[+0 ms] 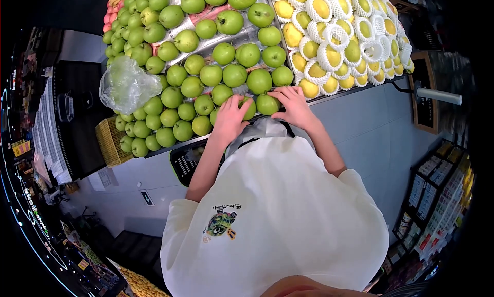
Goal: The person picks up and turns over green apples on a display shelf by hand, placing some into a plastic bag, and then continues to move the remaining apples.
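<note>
Green apples (pixel 211 75) fill a sloped display stand in front of me. My left hand (pixel 229 119) lies palm down on the front row, its spread fingers resting on a green apple (pixel 251 111). My right hand (pixel 294 106) rests at the front edge of the stand, its fingertips touching another green apple (pixel 267 104) in that row. Neither hand lifts anything. My white printed T-shirt (pixel 278 214) fills the lower middle of the view.
Yellow pears in white foam nets (pixel 334 34) fill the bin to the right. A crumpled clear plastic bag (pixel 128 86) lies on the apples at the left. A wicker basket (pixel 108 140) and a black scale (pixel 188 160) sit at the stand's front.
</note>
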Tool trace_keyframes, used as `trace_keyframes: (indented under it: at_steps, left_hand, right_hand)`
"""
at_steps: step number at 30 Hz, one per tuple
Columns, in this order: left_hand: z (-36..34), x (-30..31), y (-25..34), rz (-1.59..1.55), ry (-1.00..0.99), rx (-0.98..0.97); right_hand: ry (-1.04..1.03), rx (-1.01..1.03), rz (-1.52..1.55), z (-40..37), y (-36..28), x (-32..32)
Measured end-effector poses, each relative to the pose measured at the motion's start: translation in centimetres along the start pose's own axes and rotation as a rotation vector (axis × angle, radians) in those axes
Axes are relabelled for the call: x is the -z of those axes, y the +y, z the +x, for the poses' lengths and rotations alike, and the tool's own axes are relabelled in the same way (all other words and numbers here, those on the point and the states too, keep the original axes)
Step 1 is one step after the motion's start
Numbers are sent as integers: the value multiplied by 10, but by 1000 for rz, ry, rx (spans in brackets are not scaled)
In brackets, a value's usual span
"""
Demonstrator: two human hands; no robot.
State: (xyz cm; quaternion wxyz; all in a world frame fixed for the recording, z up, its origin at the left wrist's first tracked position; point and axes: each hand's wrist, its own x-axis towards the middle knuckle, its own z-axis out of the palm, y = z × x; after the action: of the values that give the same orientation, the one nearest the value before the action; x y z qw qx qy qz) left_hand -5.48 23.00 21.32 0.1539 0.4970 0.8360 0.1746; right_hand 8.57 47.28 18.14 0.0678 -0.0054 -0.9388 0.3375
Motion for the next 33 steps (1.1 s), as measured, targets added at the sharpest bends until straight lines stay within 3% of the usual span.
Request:
trace_keyframes:
  at_steps: [33]
  left_hand:
    - [12, -17, 6, 0, 119, 40]
  right_hand:
    - [-14, -78, 9, 5, -13, 5]
